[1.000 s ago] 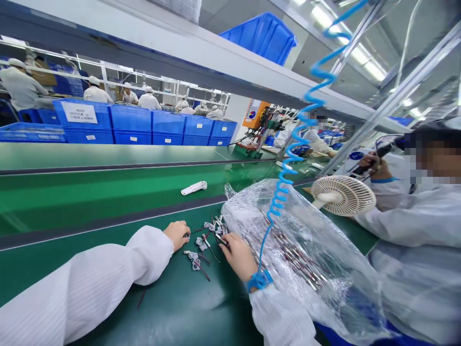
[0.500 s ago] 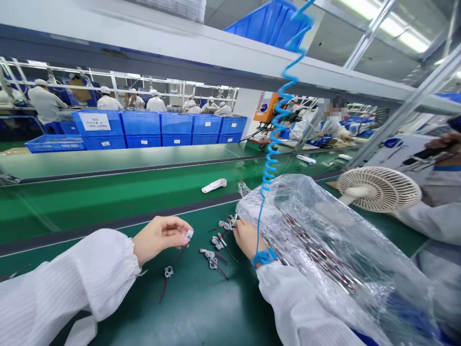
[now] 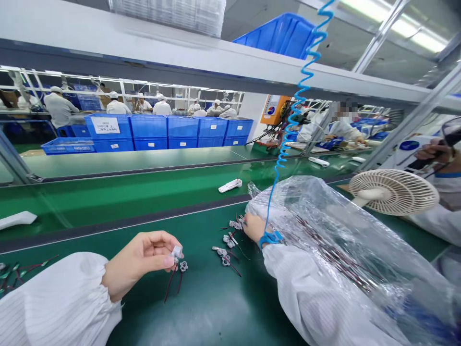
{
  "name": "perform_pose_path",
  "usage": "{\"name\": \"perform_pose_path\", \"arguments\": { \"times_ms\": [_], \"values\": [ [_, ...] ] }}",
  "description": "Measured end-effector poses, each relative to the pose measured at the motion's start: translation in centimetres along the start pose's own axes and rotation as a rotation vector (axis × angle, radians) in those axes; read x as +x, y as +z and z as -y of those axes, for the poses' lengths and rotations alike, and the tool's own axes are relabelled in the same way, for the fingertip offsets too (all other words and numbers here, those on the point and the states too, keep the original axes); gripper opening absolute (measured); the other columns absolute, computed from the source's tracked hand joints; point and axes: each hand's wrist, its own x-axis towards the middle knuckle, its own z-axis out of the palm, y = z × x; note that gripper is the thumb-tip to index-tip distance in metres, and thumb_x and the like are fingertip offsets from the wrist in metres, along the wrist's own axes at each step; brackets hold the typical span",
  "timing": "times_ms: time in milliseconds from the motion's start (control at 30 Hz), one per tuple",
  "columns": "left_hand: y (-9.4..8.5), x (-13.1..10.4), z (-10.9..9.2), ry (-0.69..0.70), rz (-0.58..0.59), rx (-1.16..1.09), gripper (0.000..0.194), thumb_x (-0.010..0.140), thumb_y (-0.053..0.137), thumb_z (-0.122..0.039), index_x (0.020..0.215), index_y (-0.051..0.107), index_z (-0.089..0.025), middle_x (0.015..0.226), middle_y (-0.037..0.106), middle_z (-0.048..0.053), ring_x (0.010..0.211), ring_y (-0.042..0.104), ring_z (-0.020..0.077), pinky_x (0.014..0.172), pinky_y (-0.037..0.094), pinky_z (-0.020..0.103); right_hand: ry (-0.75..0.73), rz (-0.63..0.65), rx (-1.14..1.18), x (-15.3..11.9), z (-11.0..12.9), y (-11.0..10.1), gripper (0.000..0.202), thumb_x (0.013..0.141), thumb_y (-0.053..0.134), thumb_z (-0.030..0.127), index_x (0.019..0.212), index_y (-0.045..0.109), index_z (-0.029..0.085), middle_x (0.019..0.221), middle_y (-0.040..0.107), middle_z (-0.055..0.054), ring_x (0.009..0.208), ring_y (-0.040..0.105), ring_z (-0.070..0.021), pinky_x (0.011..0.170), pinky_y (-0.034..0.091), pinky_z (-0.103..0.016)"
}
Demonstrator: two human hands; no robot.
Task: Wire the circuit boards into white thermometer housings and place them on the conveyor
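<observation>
My left hand (image 3: 147, 257) pinches a small white part (image 3: 176, 252) with a dark red wire hanging down. Just right of it, a grey ring-shaped part (image 3: 183, 267) with its own wire lies on the green bench. My right hand (image 3: 253, 228), a blue band at the wrist, reaches to a small cluster of grey parts (image 3: 236, 224); its fingertips are mostly hidden, so its grip is unclear. More grey parts with wires (image 3: 225, 259) lie between the hands. Beside my right hand is a clear plastic bag (image 3: 309, 197) full of wired pieces (image 3: 333, 257).
A green conveyor (image 3: 108, 202) crosses ahead, carrying white housings (image 3: 230, 186). At the right stands a white fan (image 3: 394, 191) near another person's sleeve. A blue coiled hose (image 3: 298, 101) hangs in front of the bag. Wired pieces (image 3: 21, 276) lie at the far left.
My left hand has moved left and down with the white part, closer to the single ring-shaped part. My right hand stays at the cluster. The view has shifted left, and the conveyor housings have moved.
</observation>
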Motion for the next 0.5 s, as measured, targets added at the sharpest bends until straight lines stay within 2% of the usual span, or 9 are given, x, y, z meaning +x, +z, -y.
{"name": "perform_pose_path", "arguments": {
  "times_ms": [200, 333, 500],
  "values": [
    [-0.8, -1.1, 0.7, 0.019, 0.009, -0.084, 0.021, 0.059, 0.07, -0.025, 0.073, 0.06, -0.013, 0.067, 0.056, 0.0, 0.057, 0.048, 0.009, 0.059, 0.041, 0.022, -0.05, 0.054, -0.018, -1.4, -0.4, -1.6, 0.022, 0.083, 0.046, 0.027, 0.1, 0.052, 0.014, 0.098, 0.056, -0.005, 0.083, 0.056, -0.0155, 0.072, 0.047, -0.035],
    [-0.8, -1.7, 1.0, 0.041, 0.05, -0.181, 0.021, 0.059, 0.07, -0.026, 0.074, 0.061, -0.014, 0.068, 0.057, 0.001, 0.057, 0.048, 0.0087, 0.059, 0.041, 0.022, -0.06, 0.107, -0.033, -1.2, -0.2, -1.0, 0.022, 0.083, 0.047, 0.027, 0.099, 0.053, 0.014, 0.1, 0.056, -0.005, 0.084, 0.055, -0.0158, 0.072, 0.046, -0.035],
    [-0.5, -2.8, 1.0, 0.044, 0.116, -0.263, 0.022, 0.059, 0.071, -0.026, 0.076, 0.063, -0.015, 0.08, 0.062, 0.005, 0.06, 0.051, 0.0091, 0.061, 0.043, 0.023, -0.059, 0.082, 0.006, -0.1, 0.5, -0.1, 0.023, 0.082, 0.048, 0.026, 0.101, 0.052, 0.014, 0.1, 0.055, -0.005, 0.084, 0.056, -0.0159, 0.071, 0.047, -0.035]
  ]
}}
